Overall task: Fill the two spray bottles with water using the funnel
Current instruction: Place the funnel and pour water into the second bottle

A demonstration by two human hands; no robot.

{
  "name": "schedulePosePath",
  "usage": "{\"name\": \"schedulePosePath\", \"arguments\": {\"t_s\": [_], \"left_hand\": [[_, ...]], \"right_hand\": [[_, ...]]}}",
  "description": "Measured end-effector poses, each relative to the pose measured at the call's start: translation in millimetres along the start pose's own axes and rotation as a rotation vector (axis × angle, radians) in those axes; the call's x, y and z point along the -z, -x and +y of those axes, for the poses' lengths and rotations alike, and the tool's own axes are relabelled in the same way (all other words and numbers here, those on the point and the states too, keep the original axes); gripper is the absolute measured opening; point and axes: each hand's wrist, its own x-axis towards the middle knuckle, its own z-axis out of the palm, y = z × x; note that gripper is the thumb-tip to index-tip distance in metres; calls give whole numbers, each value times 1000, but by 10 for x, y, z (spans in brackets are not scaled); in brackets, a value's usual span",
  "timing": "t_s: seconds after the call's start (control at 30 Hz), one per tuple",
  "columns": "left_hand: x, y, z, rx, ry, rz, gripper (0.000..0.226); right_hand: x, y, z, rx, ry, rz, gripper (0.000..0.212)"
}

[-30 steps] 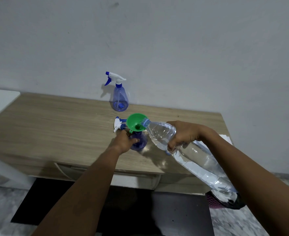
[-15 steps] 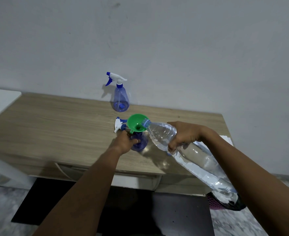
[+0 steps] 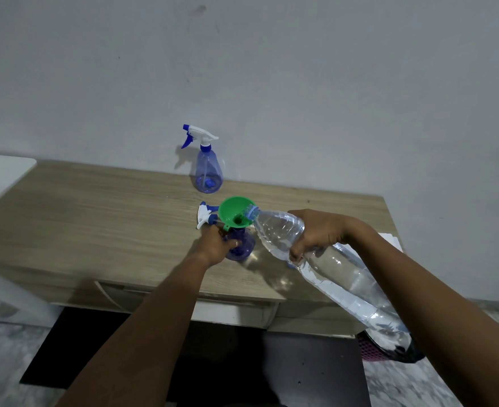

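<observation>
Little had shifted: the right grip (image 3: 316, 233) held the tilted water bottle (image 3: 345, 277) with its mouth over the funnel (image 3: 233, 214) just to its left, while the left grip (image 3: 217, 245) clasped the spray bottle (image 3: 242, 245) under that funnel, seemingly steadying it against the pour.

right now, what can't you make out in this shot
Head view only:
1. Water level in the near spray bottle: covered by the left hand and the green funnel.
2. Any stream from the water bottle, held by the right hand: too small to see.
3. The pink basket: mostly behind the water bottle's base.
</observation>
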Motion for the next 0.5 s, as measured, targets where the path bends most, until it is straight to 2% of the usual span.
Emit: {"name": "schedulePosePath", "arguments": {"t_s": [0.17, 0.27, 0.33, 0.5], "left_hand": [[20, 137, 157, 13, -34, -4, 61], [-13, -28, -63, -28, 22, 2, 61], [-41, -124, -184, -34, 41, -5, 57], [-11, -50, -107, -49, 83, 2, 61]], "right_hand": [[-10, 28, -9, 48, -50, 12, 65], [-3, -5, 33, 75, -84, 98, 76], [40, -17, 55, 97, -65, 201, 91], [243, 6, 72, 213, -256, 490, 73]]}}
